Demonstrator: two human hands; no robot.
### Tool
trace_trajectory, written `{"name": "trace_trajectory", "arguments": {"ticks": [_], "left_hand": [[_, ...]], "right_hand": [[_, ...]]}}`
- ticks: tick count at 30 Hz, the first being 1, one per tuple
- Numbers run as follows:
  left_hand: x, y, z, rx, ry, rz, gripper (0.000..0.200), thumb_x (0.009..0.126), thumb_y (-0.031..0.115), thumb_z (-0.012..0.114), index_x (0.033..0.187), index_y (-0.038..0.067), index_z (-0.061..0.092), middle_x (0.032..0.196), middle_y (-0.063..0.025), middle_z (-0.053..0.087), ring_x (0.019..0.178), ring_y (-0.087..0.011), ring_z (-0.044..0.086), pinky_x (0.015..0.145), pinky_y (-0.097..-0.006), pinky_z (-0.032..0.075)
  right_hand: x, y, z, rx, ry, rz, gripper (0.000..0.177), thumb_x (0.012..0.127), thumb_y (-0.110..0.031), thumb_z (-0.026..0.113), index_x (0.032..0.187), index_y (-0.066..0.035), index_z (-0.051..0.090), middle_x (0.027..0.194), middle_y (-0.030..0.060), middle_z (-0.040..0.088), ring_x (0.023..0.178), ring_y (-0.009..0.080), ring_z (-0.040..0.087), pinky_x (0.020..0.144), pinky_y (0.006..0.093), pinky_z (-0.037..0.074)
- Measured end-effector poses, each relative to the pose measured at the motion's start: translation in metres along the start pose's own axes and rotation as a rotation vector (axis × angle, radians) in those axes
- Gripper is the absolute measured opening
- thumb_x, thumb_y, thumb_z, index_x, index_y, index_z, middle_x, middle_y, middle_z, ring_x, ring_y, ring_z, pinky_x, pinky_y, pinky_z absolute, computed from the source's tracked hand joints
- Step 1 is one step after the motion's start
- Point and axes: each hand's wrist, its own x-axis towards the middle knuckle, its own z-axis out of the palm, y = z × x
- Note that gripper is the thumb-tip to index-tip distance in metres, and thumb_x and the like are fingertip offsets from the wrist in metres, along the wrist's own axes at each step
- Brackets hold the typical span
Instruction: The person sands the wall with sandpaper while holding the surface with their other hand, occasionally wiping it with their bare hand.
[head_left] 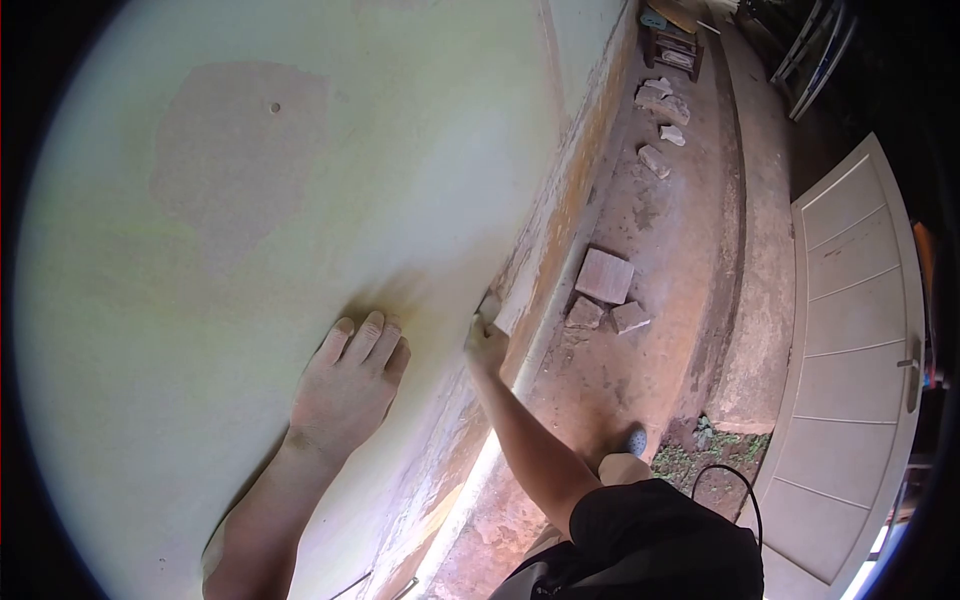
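Observation:
My left hand [345,385] rests against the pale green wall [430,190], fingers stretched out and slightly apart, nothing held. Lower on the same wall, my right hand [487,347] is closed at the upper edge of a peeling strip [530,275], where paint has come off in brown and whitish patches. A small dark tip [489,304] shows just beyond its fingers; what the hand grips is mostly hidden and I cannot tell its kind.
Along the floor beside the wall lie a square stone slab [605,275], broken pieces [630,317] and more rubble [662,100]. A small wooden rack [675,52] stands at the far end. To the right is a white panelled door [850,350], with a black cable [755,495] near its bottom.

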Motion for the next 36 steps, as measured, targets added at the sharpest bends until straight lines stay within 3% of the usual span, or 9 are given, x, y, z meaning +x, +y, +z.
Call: {"name": "trace_trajectory", "arguments": {"ticks": [4,10,16,21,24,26,30,34,36], "left_hand": [[0.000,0.000,0.002,0.002,0.014,-0.001,0.036,0.091,0.027,0.069,0.123,0.012,0.067,0.135,-0.0041,0.058,0.133,-0.0194,0.047,0.112,-0.0408,0.038],[0.001,0.000,0.002,-0.002,-0.004,-0.001,0.037,0.090,0.028,0.070,0.122,0.011,0.067,0.136,-0.0043,0.059,0.133,-0.0195,0.047,0.112,-0.0407,0.038],[0.000,0.000,0.004,0.024,0.025,0.010,0.038,0.089,0.029,0.070,0.122,0.011,0.067,0.136,-0.0047,0.059,0.132,-0.0196,0.048,0.112,-0.0409,0.037],[0.000,0.000,0.001,0.025,0.009,0.022,0.037,0.089,0.028,0.069,0.122,0.011,0.067,0.135,-0.0045,0.059,0.132,-0.0200,0.048,0.112,-0.0407,0.037],[0.001,-0.001,0.001,0.013,0.012,0.019,0.037,0.089,0.028,0.069,0.121,0.011,0.068,0.135,-0.0045,0.059,0.132,-0.0200,0.048,0.112,-0.0413,0.037],[0.001,0.000,0.001,-0.004,0.014,0.019,0.036,0.089,0.027,0.069,0.121,0.011,0.068,0.135,-0.0045,0.059,0.132,-0.0199,0.048,0.112,-0.0420,0.037],[0.002,0.000,0.007,0.070,0.109,-0.069,0.036,0.087,0.026,0.070,0.120,0.011,0.068,0.136,-0.0036,0.057,0.131,-0.0183,0.048,0.111,-0.0446,0.038],[0.005,0.000,0.000,0.158,0.183,-0.214,0.036,0.087,0.026,0.070,0.120,0.013,0.068,0.139,-0.0018,0.055,0.133,-0.0155,0.047,0.111,-0.0470,0.038],[0.003,0.002,0.005,0.206,0.194,-0.253,0.037,0.087,0.027,0.070,0.122,0.016,0.068,0.141,-0.0007,0.054,0.134,-0.0152,0.047,0.111,-0.0500,0.036]], "right_hand": [[0.024,-0.004,-0.001,0.045,-0.018,0.019,0.054,0.105,-0.024,0.063,0.060,0.003,0.053,0.052,-0.0002,0.044,0.051,0.0096,0.035,0.048,0.0377,0.030],[-0.074,-0.041,-0.012,0.049,-0.210,-0.152,0.042,0.106,-0.022,0.063,0.072,0.004,0.062,0.058,0.0010,0.051,0.057,0.0087,0.045,0.053,0.0318,0.036],[0.006,0.013,0.006,0.089,-0.063,-0.106,0.039,0.104,-0.021,0.065,0.075,0.004,0.064,0.059,-0.0011,0.053,0.059,0.0078,0.048,0.054,0.0319,0.038],[0.036,-0.036,0.007,0.128,0.015,0.001,0.046,0.105,-0.026,0.064,0.070,0.004,0.060,0.057,0.0032,0.053,0.057,0.0117,0.044,0.054,0.0373,0.037],[-0.024,-0.082,0.011,0.090,-0.080,-0.250,0.047,0.106,-0.029,0.061,0.073,0.005,0.060,0.057,0.0059,0.051,0.054,0.0144,0.044,0.053,0.0379,0.037],[-0.076,-0.114,0.002,0.141,-0.259,-0.328,0.027,0.104,-0.019,0.063,0.093,0.004,0.068,0.061,0.0090,0.053,0.057,0.0119,0.049,0.054,0.0340,0.039],[-0.045,-0.066,0.003,0.184,-0.163,-0.648,0.011,0.099,-0.007,0.067,0.100,0.003,0.071,0.072,0.0098,0.061,0.062,0.0113,0.051,0.055,0.0324,0.040],[0.044,-0.017,0.001,0.057,-0.047,-0.144,0.039,0.106,-0.022,0.061,0.077,0.004,0.065,0.057,0.0053,0.055,0.055,0.0112,0.046,0.052,0.0357,0.036],[0.054,-0.033,0.009,0.018,0.058,-0.144,0.043,0.105,-0.022,0.061,0.070,0.004,0.062,0.054,0.0073,0.049,0.053,0.0145,0.043,0.052,0.0386,0.036]]}}
